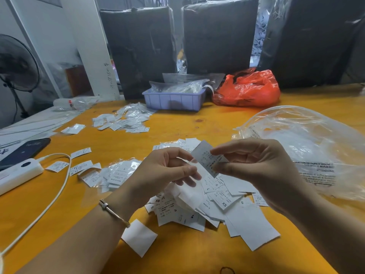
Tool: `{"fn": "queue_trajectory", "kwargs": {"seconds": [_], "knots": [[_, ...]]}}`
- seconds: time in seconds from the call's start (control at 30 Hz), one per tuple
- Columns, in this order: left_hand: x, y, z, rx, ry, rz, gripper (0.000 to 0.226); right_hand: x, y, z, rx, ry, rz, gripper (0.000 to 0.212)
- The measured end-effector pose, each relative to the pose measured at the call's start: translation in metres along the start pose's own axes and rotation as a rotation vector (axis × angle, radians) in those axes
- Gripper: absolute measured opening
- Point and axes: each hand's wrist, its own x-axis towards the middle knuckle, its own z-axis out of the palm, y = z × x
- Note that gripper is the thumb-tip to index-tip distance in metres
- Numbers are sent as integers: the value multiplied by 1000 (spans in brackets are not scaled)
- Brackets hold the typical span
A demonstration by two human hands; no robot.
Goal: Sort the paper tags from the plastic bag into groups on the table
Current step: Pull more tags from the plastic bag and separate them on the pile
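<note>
- Just above the heap, we hold one paper tag (207,159) up between both hands, its printed face tilted toward us.
- Our right hand (262,167) pinches the tag's right edge, thumb and forefinger curled onto it; the other fingers hang loosely behind.
- Our left hand (164,171) has its fingers (189,171) curled round a thin clear sleeve (hard to make out against the paper below) at the tag's lower left corner, so it too grips rather than lies flat. A bracelet (114,211) sits on that wrist.
- Under the hands lies the loose pile of tags (217,202) on the orange worktop (187,119), with size letters such as XS, S and L readable on several.
- One blank white tag (139,237) lies apart, just beside the left forearm.
- To the left of the pile sits a smaller group of sleeved tags (118,173), and a few single tags near a white cable (59,186).
- Farther back on the left is another group (126,120).
- The big clear plastic bag (308,147) lies crumpled to the right, touching the pile's edge.
- At the far edge stand a lilac tray (173,100) and a red bag (248,89), side by side.
- A power strip (18,173) and a dark phone (25,150) rest at the left edge.
</note>
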Motion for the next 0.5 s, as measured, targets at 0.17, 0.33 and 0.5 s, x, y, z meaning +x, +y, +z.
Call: {"fn": "queue_trajectory", "kwargs": {"seconds": [0.17,0.33,0.5], "knots": [[0,0,1,14,5,-4,25,-2,1,1,28,-26,-21,33],[0,0,1,0,2,0,15,-4,-2,5,36,32,-92,34],[0,0,1,-21,27,14,28,-4,-2,6,77,56,-66,25]]}}
